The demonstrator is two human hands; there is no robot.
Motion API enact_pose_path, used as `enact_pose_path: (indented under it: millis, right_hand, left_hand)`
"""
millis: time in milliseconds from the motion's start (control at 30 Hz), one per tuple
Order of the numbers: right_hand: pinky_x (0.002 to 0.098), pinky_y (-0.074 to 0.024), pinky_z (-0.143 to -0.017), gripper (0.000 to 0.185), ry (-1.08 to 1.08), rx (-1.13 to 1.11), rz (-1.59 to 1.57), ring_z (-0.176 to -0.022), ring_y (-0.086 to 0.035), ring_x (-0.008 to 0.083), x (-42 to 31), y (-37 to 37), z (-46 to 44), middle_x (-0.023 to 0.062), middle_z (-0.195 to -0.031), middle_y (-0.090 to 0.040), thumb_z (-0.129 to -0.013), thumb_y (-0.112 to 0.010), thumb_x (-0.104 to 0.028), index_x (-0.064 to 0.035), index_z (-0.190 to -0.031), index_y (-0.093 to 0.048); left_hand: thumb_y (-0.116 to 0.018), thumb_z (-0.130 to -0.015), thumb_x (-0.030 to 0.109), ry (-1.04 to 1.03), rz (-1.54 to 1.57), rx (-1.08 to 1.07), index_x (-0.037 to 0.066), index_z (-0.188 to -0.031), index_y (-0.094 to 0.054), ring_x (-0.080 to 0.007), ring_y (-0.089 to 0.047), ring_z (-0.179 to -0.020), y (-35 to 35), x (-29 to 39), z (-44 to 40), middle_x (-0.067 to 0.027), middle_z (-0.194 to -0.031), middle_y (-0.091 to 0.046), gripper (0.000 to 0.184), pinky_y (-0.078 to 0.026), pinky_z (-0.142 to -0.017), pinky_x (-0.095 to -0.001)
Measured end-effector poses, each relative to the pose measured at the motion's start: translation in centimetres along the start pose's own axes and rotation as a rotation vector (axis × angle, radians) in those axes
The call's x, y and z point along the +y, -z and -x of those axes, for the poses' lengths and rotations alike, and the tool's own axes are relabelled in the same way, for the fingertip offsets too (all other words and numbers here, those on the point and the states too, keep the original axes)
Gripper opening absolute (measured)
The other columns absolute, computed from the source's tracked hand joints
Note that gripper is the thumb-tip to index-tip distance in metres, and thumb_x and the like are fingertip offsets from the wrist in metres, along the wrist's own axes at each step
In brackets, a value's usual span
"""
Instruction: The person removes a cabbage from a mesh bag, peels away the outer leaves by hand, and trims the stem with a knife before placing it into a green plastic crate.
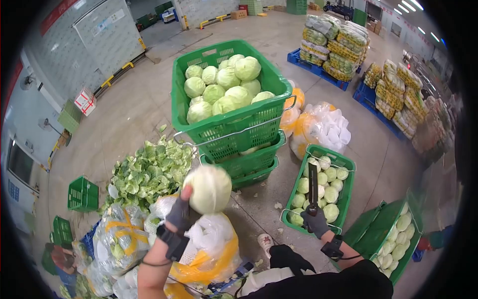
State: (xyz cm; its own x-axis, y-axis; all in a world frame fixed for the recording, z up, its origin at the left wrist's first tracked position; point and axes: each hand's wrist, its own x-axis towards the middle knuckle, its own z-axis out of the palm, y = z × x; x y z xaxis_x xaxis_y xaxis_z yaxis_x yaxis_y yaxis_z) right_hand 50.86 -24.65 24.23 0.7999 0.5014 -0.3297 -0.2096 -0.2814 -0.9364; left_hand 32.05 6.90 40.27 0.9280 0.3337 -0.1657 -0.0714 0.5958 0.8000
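A pale, round cabbage (211, 188), blurred, is clasped by the gloved left hand (180, 214), most fingers hidden behind it, above a shiny plastic bag (216, 244). A long, dark knife (312, 184), its edge unclear, is gripped in the right hand (315, 222) over a green crate (338, 159). Beyond, smooth cabbages (227, 78) are heaped in a slotted crate (239, 134).

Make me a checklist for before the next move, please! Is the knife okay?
1. Cabbage gripped in the left hand: ok.
2. Knife gripped in the right hand, tip pointing away from the person: ok.
3. Left hand apart from the knife: ok.
4. Left thumb fully covered by the glove: not ok, its tip is bare.
5. Floor free of scraps: not ok, some lie near the shoe.
6. Knife sharp: cannot tell.
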Motion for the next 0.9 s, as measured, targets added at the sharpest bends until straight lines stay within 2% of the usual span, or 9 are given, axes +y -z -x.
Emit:
enact_pose_path:
  millis: [100, 267, 333, 500, 600, 700, 800, 867, 900]
  right_hand:
    - [0.0252, -0.04, -0.041, 0.015, -0.04, 0.05, -0.119, -0.045, -0.049, 0.0106, 0.5, 0.8, -0.2, 0.0005, -0.055, -0.048, -0.073, -0.063, -0.008, -0.0075, -0.07, -0.048]
    - [0.0248, -0.04, -0.041, 0.017, -0.104, -0.041, -0.204, -0.044, -0.047, 0.0103, -0.6, -2.0, -1.2, 0.0005, -0.058, -0.048, -0.072, -0.064, -0.009, -0.0066, -0.077, -0.048]
    - [0.0223, -0.0372, -0.038, 0.028, -0.175, -0.13, -0.042, -0.047, -0.048, 0.0084, -1.0, -3.2, -2.0, 0.0012, -0.062, -0.051, -0.073, -0.065, -0.015, -0.0072, -0.092, -0.046]
    - [0.0234, -0.0423, -0.05, 0.015, -0.161, -0.3, -0.189, -0.058, -0.051, 0.0083, -2.0, -9.4, -3.4, -0.0001, -0.068, -0.05, -0.077, -0.062, -0.014, -0.0074, -0.083, -0.049]
    - [0.0249, -0.0446, -0.065, 0.014, 0.048, -0.603, -0.051, -0.072, -0.052, 0.0086, -2.0, -14.2, -4.0, -0.0003, -0.078, -0.052, -0.08, -0.059, -0.017, -0.0071, -0.088, -0.052]
    - [0.0236, -0.0422, -0.067, 0.021, -0.036, -0.927, -0.108, -0.072, -0.048, 0.0074, -4.5, -19.5, -0.4, -0.0013, -0.076, -0.052, -0.082, -0.056, -0.025, -0.0065, -0.091, -0.053]
    - [0.0271, -0.0428, -0.076, 0.039, -0.089, -1.264, 0.083, -0.087, -0.053, 0.0132, -2.9, -23.9, 4.7, 0.0052, -0.095, -0.056, -0.082, -0.056, -0.034, -0.0053, -0.107, -0.049]
    - [0.0307, -0.0406, -0.084, 0.055, 0.092, -1.314, 0.399, -0.099, -0.052, 0.0206, 3.3, -26.3, 7.8, 0.0114, -0.105, -0.054, -0.078, -0.058, -0.04, -0.0039, -0.116, -0.042]
    - [0.0312, -0.0392, -0.087, 0.059, 0.087, -1.371, 0.466, -0.103, -0.05, 0.0224, 3.2, -26.7, 9.7, 0.0133, -0.109, -0.052, -0.077, -0.059, -0.042, -0.0033, -0.118, -0.04]
  left_hand:
    - [-0.044, -0.079, 0.059, -0.119, 0.046, -0.112, 0.012, -0.13, -0.03, -0.0279, -0.042, -0.115, -4.9, 4.9, -9.0, -0.0113, -0.13, -0.037, 0.071, -0.038, -0.091, -0.0479]
    - [-0.053, -0.083, 0.038, -0.228, 0.063, 0.053, 0.005, -0.119, -0.04, -0.0243, -0.045, -0.106, -7.5, 6.0, -16.6, -0.0125, -0.116, -0.044, 0.05, -0.041, -0.088, -0.0414]
    - [-0.054, -0.084, 0.033, -0.188, -0.19, 0.06, 0.004, -0.117, -0.043, -0.0205, -0.047, -0.102, -5.9, 3.4, -15.0, -0.01, -0.112, -0.046, 0.045, -0.042, -0.086, -0.0376]
    - [-0.056, -0.083, 0.017, 0.104, -0.635, 0.151, 0.002, -0.097, -0.055, -0.0089, -0.051, -0.082, 2.5, -6.3, -5.7, -0.0004, -0.088, -0.055, 0.02, -0.042, -0.077, -0.0233]
    - [-0.065, -0.076, 0.013, 0.17, -0.772, 0.108, 0.0, -0.115, -0.043, -0.0165, -0.047, -0.103, 4.3, -12.4, 1.2, -0.0086, -0.11, -0.049, 0.047, -0.04, -0.087, -0.0311]
    - [-0.061, -0.078, 0.014, 0.158, -0.61, 0.254, 0.0, -0.12, -0.037, -0.0192, -0.044, -0.108, 2.2, -16.0, 7.0, -0.0108, -0.116, -0.045, 0.051, -0.038, -0.09, -0.0321]
    - [-0.058, -0.08, 0.023, -0.115, -0.434, 0.677, 0.001, -0.122, -0.034, -0.0213, -0.046, -0.105, 3.0, -21.8, 13.9, -0.0138, -0.112, -0.047, 0.053, -0.038, -0.088, -0.0328]
    - [-0.053, -0.083, 0.024, -0.22, -0.767, 0.859, -0.002, -0.123, -0.031, -0.0237, -0.048, -0.101, 4.2, -25.9, 19.6, -0.0167, -0.109, -0.047, 0.053, -0.038, -0.087, -0.0328]
    - [-0.05, -0.085, 0.021, -0.17, -0.759, 1.155, -0.003, -0.119, -0.034, -0.0199, -0.048, -0.094, 3.6, -26.8, 22.0, -0.015, -0.105, -0.048, 0.044, -0.04, -0.081, -0.0323]
